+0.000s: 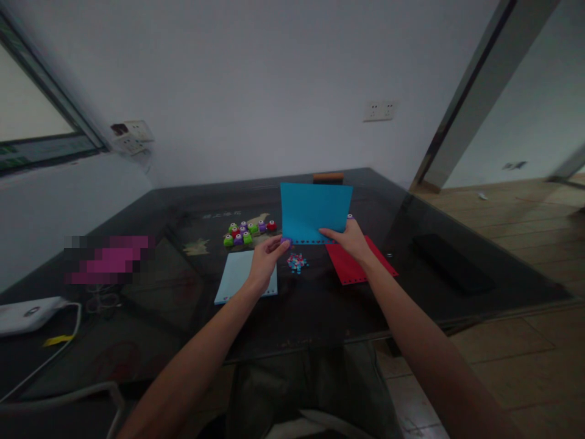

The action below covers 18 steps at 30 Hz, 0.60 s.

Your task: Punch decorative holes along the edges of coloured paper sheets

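Note:
A blue paper sheet stands tilted up over the table, with a row of small holes along its lower edge. My right hand grips its right side, the thumb across the front. At the lower left corner my left hand is closed on a small purple craft punch, which meets the sheet's edge. Below lie tiny pink, blue and white paper cutouts. Under my left wrist rests a light blue paper stack with punched holes. Red paper, also edged with holes, lies beneath my right forearm.
Several green, purple and red craft punches are grouped left of the sheet. A long black case lies at the right. A brown object sits at the back edge; a white device with a cable is far left.

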Each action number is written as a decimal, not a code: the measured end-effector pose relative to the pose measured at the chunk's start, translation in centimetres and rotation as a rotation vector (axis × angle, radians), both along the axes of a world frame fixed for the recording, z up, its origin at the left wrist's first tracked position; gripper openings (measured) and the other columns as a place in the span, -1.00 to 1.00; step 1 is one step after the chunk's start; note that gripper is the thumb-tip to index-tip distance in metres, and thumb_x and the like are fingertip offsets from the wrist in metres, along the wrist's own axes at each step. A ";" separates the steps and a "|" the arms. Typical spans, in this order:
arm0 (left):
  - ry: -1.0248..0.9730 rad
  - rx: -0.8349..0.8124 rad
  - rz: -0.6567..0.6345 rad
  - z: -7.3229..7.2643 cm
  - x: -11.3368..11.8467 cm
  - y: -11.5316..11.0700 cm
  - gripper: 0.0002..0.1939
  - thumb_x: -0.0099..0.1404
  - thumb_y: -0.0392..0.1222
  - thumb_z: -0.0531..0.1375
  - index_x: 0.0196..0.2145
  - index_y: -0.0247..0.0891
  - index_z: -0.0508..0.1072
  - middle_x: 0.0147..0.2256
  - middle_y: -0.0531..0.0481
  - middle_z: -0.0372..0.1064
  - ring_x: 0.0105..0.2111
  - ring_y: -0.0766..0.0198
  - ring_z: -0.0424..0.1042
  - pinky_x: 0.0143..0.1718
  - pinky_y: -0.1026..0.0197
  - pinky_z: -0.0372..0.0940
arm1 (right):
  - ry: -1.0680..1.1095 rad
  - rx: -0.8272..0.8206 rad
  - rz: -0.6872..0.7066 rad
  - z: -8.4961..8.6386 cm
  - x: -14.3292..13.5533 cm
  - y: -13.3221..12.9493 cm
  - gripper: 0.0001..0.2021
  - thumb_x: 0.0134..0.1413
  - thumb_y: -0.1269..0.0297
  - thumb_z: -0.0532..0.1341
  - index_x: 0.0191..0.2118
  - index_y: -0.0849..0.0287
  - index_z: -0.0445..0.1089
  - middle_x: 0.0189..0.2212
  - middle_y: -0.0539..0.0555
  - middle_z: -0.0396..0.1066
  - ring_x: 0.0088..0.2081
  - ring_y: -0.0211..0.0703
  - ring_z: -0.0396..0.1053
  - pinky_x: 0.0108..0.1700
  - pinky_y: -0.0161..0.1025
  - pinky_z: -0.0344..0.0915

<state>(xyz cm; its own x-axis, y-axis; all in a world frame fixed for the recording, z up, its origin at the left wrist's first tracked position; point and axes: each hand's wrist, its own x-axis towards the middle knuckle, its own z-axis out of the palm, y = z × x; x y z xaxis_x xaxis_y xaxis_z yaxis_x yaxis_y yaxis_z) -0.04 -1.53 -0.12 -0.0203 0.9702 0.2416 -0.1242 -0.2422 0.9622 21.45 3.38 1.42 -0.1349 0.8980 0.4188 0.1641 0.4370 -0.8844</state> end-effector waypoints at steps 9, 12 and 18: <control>-0.012 0.020 0.015 0.0 0.3 -0.4 -0.69 0.05 -0.11 0.26 -0.24 -0.30 0.49 -0.25 -0.09 0.48 -0.24 0.19 0.42 -0.08 0.10 0.23 | 0.022 -0.050 0.031 0.2 0.0 -0.2 -0.57 -0.27 0.10 0.34 -0.21 0.21 0.43 -0.21 0.18 0.46 -0.21 0.03 0.43 -0.10 -0.02 0.36; -0.001 0.006 0.022 0.0 0.4 -0.3 -0.66 0.03 -0.10 0.27 -0.23 -0.32 0.49 -0.25 -0.11 0.48 -0.24 0.17 0.42 -0.09 0.09 0.23 | 0.049 -0.088 0.006 0.0 0.1 -0.2 -0.56 -0.28 0.08 0.34 -0.22 0.22 0.43 -0.22 0.19 0.47 -0.23 0.03 0.44 -0.12 -0.04 0.36; 0.000 -0.021 0.006 -0.3 0.5 -0.1 -0.65 0.02 -0.09 0.28 -0.24 -0.32 0.49 -0.24 -0.12 0.48 -0.23 0.16 0.42 -0.08 0.09 0.23 | 0.107 -0.113 -0.004 -0.3 0.2 0.1 -0.53 -0.29 0.08 0.34 -0.20 0.24 0.42 -0.23 0.21 0.47 -0.24 0.04 0.44 -0.16 -0.02 0.38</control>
<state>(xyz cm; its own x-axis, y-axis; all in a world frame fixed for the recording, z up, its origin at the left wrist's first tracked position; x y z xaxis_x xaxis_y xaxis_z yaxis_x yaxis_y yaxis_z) 0.43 -1.66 -0.41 -0.0259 0.9749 0.2212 -0.1228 -0.2227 0.9671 21.61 3.47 1.14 -0.0912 0.9408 0.3265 0.0683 0.3330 -0.9404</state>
